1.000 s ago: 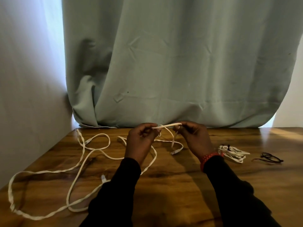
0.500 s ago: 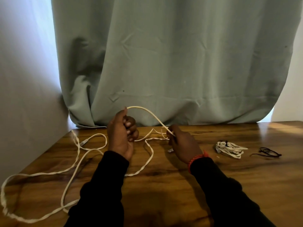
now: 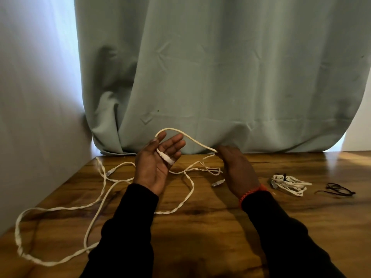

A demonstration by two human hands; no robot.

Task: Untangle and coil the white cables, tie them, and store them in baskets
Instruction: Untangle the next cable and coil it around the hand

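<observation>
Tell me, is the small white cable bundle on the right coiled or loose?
Coiled: the bundle lies gathered in tight loops on the table.

A glossy, dark-grained brown wooden table reflects light beneath a matt, creased pale green cloth curtain. On the table lie a flat, twisted white cable with a smooth plastic look and a thin black tie.

Long black sleeves on both arms — orange-red wristband on the right.
</observation>
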